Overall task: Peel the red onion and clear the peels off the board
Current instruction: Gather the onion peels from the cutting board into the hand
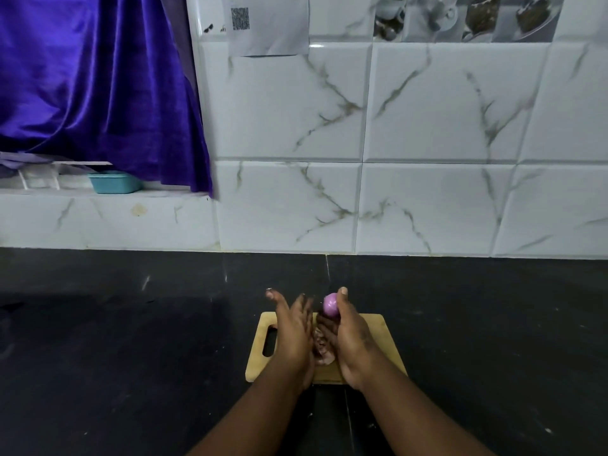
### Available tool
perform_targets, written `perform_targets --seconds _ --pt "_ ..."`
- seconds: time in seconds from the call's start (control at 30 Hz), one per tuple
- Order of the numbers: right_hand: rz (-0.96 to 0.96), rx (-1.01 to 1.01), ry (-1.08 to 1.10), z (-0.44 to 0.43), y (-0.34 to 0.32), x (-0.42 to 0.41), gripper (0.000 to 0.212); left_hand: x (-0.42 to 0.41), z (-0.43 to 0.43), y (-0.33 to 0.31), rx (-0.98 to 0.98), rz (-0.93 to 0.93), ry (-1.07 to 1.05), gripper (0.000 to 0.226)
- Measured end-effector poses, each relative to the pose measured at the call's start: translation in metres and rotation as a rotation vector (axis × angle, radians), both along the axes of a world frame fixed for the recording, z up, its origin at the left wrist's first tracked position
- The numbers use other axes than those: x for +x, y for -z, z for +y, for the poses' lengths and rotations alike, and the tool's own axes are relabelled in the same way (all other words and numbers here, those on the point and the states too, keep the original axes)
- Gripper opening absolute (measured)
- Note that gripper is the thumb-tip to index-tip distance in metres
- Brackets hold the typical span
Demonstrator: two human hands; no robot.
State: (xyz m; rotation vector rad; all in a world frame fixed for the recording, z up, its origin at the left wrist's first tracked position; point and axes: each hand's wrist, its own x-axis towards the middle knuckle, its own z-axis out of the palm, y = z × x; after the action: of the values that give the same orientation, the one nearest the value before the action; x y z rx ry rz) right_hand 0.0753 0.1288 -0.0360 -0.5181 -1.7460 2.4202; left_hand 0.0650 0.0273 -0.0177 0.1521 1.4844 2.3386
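While both forearms reach over the black counter, the left hand is flat and open above the wooden cutting board beside loose peels; the right hand grips the peeled purple onion above the board's far edge.

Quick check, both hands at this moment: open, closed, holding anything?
Left hand: open, fingers extended, holding nothing, over the cutting board.
Right hand: closed on the peeled red onion, held above the board.

No readable words showing, only a QR code sitting on the taped paper sheet, text blurring out
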Motion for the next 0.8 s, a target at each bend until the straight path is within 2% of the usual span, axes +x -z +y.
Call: perform_targets --seconds 0.07,0.13,0.2,0.23,0.33,0.43,0.53,0.63,0.8 --pt "-0.003 -0.012 -0.020 -0.003 -0.001 0.000 0.065 0.000 0.002 0.002 0.008 0.021 0.009 0.105" --pt "0.041 0.073 0.022 0.003 -0.003 0.000 0.055 -0.005 -0.004 0.004 -0.076 0.098 -0.030 0.080" --pt "0.073 0.143 0.067 0.010 -0.004 0.000 0.044 -0.017 -0.013 0.013 -0.291 0.218 -0.110 0.035" --pt "0.084 0.136 0.073 0.014 -0.004 0.000 0.039 -0.019 -0.017 0.017 -0.457 0.297 -0.114 0.030" --pt "0.096 0.092 0.073 0.019 -0.002 0.001 0.040 -0.015 -0.022 0.021 -0.890 0.645 0.079 0.047" --pt "0.121 0.073 0.109 0.020 -0.001 0.003 0.045 -0.009 -0.013 0.019 -1.065 0.904 0.237 0.050" --pt "0.118 0.115 0.124 0.020 0.002 0.003 0.041 -0.008 -0.011 0.019 -1.141 0.948 0.221 0.047" --pt "0.112 0.150 0.119 0.019 0.004 0.001 0.051 -0.004 -0.014 0.017 -1.180 0.977 0.214 0.040" --pt "0.128 0.112 0.111 0.019 0.001 0.003 0.046 0.003 -0.022 0.020 -1.392 1.098 0.365 0.051"
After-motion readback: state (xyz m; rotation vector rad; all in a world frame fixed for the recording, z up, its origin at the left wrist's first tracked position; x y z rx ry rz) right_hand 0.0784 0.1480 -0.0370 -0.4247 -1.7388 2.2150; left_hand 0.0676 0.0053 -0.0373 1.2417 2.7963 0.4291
